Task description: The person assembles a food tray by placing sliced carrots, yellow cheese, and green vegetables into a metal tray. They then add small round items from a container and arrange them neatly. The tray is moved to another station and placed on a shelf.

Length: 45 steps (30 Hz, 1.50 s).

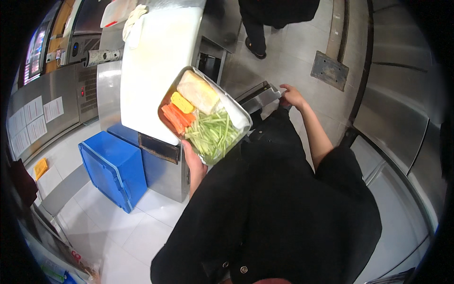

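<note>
A commercial kitchen: stainless steel counters (pixel 111 94), tiled floor (pixel 156 217), blue crate (pixel 113 170).

**A:** What is surrounding the scene?

**B:** White floor tiles (pixel 142 236) are spreading toward seven o'clock; a blue crate (pixel 113 173) is sitting at nine o'clock beside a steel counter (pixel 165 175).

**A:** And farther out?

**B:** Steel panels (pixel 402 109) are curving at three o'clock; papers (pixel 33 118) are hanging on the ten o'clock wall.
</note>
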Each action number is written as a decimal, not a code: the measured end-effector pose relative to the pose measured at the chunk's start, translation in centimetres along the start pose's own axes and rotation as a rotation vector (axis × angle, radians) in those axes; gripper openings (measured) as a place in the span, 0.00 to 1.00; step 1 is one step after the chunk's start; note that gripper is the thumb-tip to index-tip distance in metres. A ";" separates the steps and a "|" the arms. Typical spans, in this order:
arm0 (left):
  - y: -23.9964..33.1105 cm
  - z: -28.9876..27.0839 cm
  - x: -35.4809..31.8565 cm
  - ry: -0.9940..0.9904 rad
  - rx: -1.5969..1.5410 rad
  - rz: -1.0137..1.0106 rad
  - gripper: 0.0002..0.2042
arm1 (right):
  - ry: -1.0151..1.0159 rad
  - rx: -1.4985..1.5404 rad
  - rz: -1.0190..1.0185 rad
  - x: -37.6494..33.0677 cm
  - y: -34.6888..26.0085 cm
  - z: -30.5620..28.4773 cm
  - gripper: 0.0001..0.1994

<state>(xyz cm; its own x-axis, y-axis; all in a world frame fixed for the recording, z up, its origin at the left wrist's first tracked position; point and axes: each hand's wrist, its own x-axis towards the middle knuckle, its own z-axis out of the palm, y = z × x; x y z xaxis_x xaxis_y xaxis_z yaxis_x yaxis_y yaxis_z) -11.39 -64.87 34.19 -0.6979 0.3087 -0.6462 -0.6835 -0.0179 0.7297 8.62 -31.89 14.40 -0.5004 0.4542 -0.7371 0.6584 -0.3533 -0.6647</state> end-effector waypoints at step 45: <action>13.9 3.0 30.1 0.438 1.449 0.899 0.28 | -0.587 0.418 0.119 26.9 -9.5 37.6 0.21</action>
<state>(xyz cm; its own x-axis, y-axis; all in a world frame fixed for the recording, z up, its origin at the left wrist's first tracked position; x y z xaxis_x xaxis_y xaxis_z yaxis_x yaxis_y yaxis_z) -41.30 -52.93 25.56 -0.8848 0.4199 0.2021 0.4639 0.8345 0.2972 -32.25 -47.09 -3.70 -0.7349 -0.0792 -0.6735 0.5166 -0.7088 -0.4804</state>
